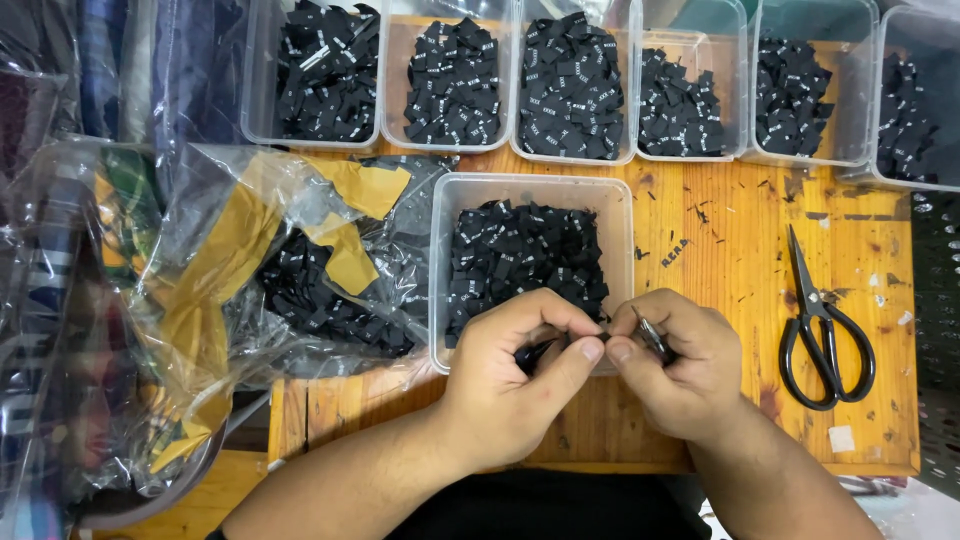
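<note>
- Landmark: clear plastic tub of small black labels, standing on the wooden tabletop.
- Left hand and right hand meet at the tub's near rim, thumbs almost touching.
- Left hand: fingers pressed together, pinching a small black label between thumb and forefinger. Only a sliver shows; its long axis appears to run left-right, tilted slightly up toward the right hand.
- Right hand: fingers curled shut around a small dark metal tool. Its visible part slants from upper left to lower right, upper end pointing toward the tub. What kind of tool: cannot tell.
- Black scissors lie to the right of the tub, well apart from it, blades closed, long axis near vertical in view, tips pointing away from the person.
- Crumpled clear plastic bag with more black labels and tan tape lies just left of the tub.
- A row of six similar tubs of labels stands beyond the tub.
</note>
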